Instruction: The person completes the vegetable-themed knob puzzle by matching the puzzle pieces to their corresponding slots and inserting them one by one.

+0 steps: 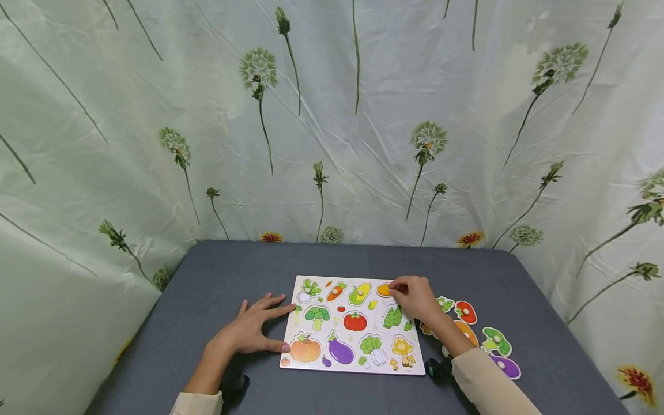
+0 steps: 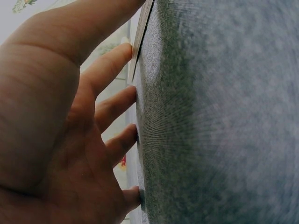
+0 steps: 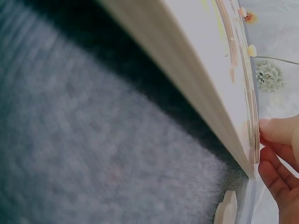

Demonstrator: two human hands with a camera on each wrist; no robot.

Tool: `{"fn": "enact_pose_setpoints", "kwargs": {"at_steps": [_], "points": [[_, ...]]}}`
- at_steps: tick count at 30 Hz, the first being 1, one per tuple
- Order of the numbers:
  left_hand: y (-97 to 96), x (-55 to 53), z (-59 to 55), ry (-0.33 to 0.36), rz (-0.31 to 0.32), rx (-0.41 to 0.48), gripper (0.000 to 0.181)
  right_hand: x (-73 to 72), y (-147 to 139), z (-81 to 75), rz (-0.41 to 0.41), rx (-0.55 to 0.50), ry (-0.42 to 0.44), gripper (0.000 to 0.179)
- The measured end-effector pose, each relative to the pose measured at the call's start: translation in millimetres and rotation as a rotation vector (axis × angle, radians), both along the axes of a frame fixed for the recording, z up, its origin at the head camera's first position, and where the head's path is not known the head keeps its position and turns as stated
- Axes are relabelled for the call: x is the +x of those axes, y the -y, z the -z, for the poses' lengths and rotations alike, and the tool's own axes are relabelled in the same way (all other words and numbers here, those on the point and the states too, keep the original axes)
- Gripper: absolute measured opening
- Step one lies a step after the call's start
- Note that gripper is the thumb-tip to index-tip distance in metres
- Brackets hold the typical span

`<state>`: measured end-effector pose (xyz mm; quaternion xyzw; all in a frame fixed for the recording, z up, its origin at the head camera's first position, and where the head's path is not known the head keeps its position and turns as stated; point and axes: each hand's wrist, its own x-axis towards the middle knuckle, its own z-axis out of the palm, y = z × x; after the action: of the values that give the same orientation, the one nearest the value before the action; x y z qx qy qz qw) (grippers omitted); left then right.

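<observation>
A white wooden vegetable puzzle board point(image 1: 332, 369) lies on the table. My left hand point(image 1: 254, 325) is spread at its left side, thumb and index finger touching the edge; in the left wrist view the fingers point(image 2: 119, 102) extend along that edge. My right hand point(image 1: 417, 297) pinches an orange oval puzzle piece point(image 1: 384, 290) at the board's top right corner. Its fingertips hide the piece's right end and any knob there. In the right wrist view the thumb and fingers point(image 3: 275, 133) meet at the board's far corner. A corn piece point(image 1: 359, 294) and a carrot piece point(image 1: 336, 291) with knobs sit in the top row.
Right of the board lie several loose pieces, partly under my right forearm: a red tomato point(image 1: 466, 312), a broccoli point(image 1: 496, 341), a purple eggplant point(image 1: 505, 366) and an orange one point(image 1: 466, 331). Grey cloth point(image 1: 249, 259) covers the table. A flower-print curtain point(image 1: 363, 144) hangs behind.
</observation>
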<state>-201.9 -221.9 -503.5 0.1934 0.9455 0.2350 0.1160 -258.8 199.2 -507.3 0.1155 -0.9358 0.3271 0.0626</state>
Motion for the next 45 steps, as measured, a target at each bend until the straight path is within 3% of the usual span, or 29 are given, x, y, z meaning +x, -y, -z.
{"fn": "enact_pose_setpoints", "kwargs": {"at_steps": [16, 28, 39, 45], "points": [[-0.6, -0.2, -0.2, 0.025, -0.014, 0.006, 0.094, -1.2, -1.6, 1.7, -0.040, -0.015, -0.007, 0.007], [-0.5, 0.5, 0.2, 0.017, -0.008, 0.008, 0.094, 3.4, -7.1, 3.2, -0.046, -0.037, -0.062, 0.010], [-0.1, -0.8, 0.9, 0.014, -0.001, 0.005, 0.095, 9.3, -25.1, -6.8, -0.019, -0.016, -0.080, 0.013], [0.2, -1.1, 1.5, 0.023, -0.007, 0.003, 0.095, 14.2, -40.3, -8.4, -0.003, 0.008, -0.140, 0.012]]}}
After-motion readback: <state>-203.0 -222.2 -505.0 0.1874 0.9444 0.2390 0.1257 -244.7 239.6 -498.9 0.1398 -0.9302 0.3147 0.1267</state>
